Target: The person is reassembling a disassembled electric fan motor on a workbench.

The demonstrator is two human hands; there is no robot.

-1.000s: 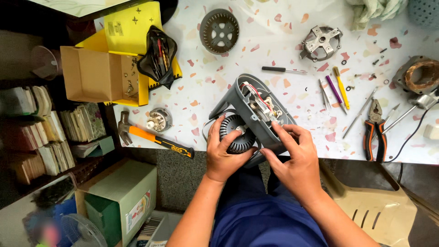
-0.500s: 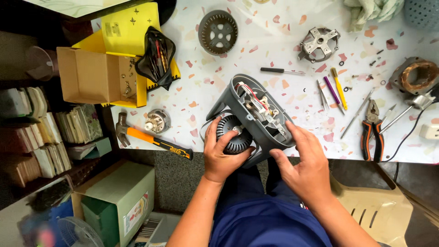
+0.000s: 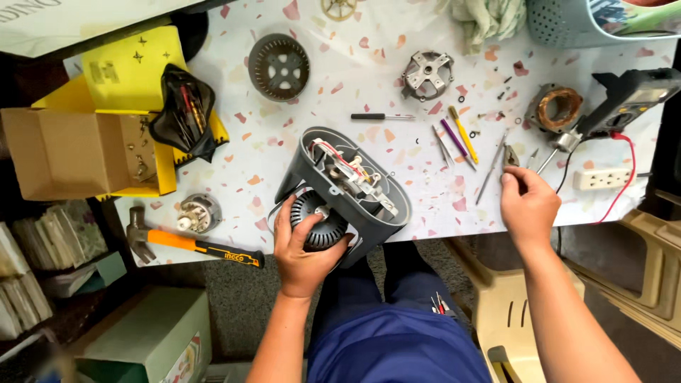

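The black motor (image 3: 319, 227) under the grey housing (image 3: 347, 188) is clamped by the left hand (image 3: 301, 252). Pliers (image 3: 509, 157) on the worktop (image 3: 298, 120), right, are gripped by the right hand (image 3: 528, 206).

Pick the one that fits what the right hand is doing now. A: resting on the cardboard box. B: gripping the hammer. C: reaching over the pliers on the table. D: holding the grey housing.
C: the right hand covers the pliers, away from the grey housing in the left hand.
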